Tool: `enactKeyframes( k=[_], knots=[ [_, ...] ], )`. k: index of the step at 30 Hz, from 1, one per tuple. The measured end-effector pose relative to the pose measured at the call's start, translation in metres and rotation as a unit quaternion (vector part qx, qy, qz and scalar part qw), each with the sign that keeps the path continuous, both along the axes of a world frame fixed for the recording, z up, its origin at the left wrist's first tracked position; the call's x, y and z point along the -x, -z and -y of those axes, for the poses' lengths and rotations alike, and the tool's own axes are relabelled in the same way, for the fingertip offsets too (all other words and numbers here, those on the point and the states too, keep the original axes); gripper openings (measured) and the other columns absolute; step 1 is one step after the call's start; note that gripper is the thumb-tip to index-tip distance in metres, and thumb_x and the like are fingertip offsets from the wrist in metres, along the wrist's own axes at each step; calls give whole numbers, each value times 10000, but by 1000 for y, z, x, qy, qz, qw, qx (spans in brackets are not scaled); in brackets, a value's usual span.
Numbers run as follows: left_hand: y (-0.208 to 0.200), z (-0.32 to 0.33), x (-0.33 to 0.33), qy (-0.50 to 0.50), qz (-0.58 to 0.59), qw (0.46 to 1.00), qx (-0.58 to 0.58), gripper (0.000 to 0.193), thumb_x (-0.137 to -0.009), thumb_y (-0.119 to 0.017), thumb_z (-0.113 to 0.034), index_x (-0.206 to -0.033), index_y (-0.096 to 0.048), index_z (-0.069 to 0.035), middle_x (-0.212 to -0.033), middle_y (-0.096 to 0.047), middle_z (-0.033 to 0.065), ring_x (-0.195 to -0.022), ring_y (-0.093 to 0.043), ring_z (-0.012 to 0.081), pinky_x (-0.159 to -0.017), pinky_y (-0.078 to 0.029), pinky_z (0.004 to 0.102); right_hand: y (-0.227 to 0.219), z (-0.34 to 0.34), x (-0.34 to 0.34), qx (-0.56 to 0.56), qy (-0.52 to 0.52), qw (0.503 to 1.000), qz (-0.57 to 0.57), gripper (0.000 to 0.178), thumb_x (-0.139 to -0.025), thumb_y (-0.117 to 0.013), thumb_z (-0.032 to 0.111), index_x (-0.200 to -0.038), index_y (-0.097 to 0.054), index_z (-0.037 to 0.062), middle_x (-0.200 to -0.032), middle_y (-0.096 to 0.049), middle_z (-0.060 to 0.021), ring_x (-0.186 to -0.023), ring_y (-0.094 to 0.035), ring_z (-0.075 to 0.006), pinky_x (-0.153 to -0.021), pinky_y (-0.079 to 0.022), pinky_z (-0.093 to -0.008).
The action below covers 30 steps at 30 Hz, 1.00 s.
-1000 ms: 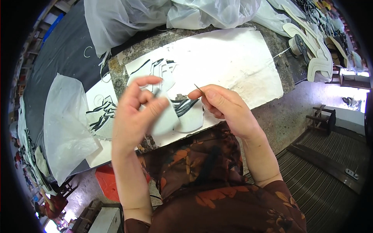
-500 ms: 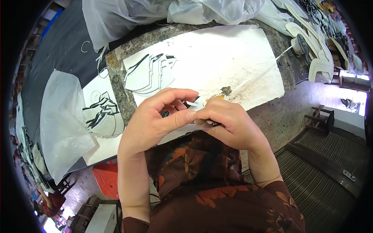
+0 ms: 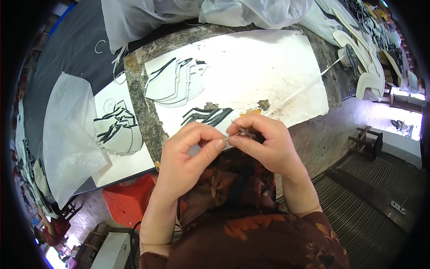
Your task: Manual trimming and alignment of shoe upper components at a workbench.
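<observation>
Near the front edge of the white board point(image 3: 286, 67), my left hand point(image 3: 186, 154) and my right hand point(image 3: 268, 145) meet fingertip to fingertip. Both are closed in a pinch around something small and pale, too little of which shows to name. Inside the curled fingers of my right hand is a dark and grey object, mostly hidden. Just beyond my hands lie several black bent strips point(image 3: 208, 116). Farther left on the board, pale curved cut pieces with black edging point(image 3: 177, 85) are fanned out in an overlapping stack.
A second pile of black-edged pieces point(image 3: 118, 130) lies left of the stone slab point(image 3: 148, 105), next to a clear plastic sheet point(image 3: 69, 143). A spool point(image 3: 347, 58) with white tape stands at the right. Plastic bags point(image 3: 251, 11) cover the back. A red stool point(image 3: 127, 201) is below the table.
My hands have drawn in toward me, and the black strips beyond them now show. The blade with a dark handle and the white strip seen at my fingers before are hidden now.
</observation>
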<state>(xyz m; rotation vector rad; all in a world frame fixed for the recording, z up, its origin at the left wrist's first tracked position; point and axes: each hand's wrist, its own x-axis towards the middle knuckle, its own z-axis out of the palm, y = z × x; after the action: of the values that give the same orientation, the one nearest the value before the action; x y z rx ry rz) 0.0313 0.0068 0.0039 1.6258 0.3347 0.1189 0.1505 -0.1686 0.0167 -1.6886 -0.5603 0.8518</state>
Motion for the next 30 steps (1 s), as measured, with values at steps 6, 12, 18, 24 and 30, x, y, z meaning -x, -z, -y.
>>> enactKeyframes(
  k=[6, 12, 18, 24, 30],
  knots=[
    [5, 4, 24, -29, 24, 987, -154, 122, -886, -769, -87, -1000, -745, -50, -950, -695, 45, -849, -631, 218, -780, -499, 329, 9, -2, 5, -37, -35, 997, 53, 117, -866, -778, 11, -932, -684, 34, -863, -645, -14, -783, -582, -100, -689, -449, -252],
    [30, 7, 42, -24, 63, 906, -418, 332, -793, -796, -69, -1119, -764, -124, -1112, -666, -9, -979, -578, 244, -870, -430, 392, -3, -15, 14, -44, -104, 993, -15, 99, -851, -750, -6, -906, -674, 25, -830, -651, -44, -772, -598, -122, -693, -463, -261],
    [37, 14, 42, -43, 77, 888, -450, 393, -759, -805, -67, -1147, -764, -113, -1155, -650, -25, -1005, -561, 223, -872, -417, 388, 21, -30, 5, 87, -14, 993, 78, 81, -879, -718, 34, -903, -648, -1, -811, -643, -48, -743, -583, -110, -675, -477, -265],
    [35, 14, 41, -35, 80, 884, -460, 381, -760, -804, -73, -1139, -766, -95, -1154, -649, -25, -1007, -560, 215, -875, -411, 385, 28, -33, 9, 84, -16, 987, 136, 108, -878, -724, 58, -926, -650, -4, -806, -642, -52, -733, -582, -115, -656, -477, -270],
    [34, 14, 40, -33, 78, 884, -460, 377, -759, -799, -68, -1134, -764, -88, -1152, -649, -22, -1007, -560, 218, -878, -409, 386, 29, -35, 12, 88, -2, 983, 162, 145, -860, -733, 111, -943, -657, 19, -841, -661, -100, -737, -626, -234, -663, -502, -330]
  ],
)
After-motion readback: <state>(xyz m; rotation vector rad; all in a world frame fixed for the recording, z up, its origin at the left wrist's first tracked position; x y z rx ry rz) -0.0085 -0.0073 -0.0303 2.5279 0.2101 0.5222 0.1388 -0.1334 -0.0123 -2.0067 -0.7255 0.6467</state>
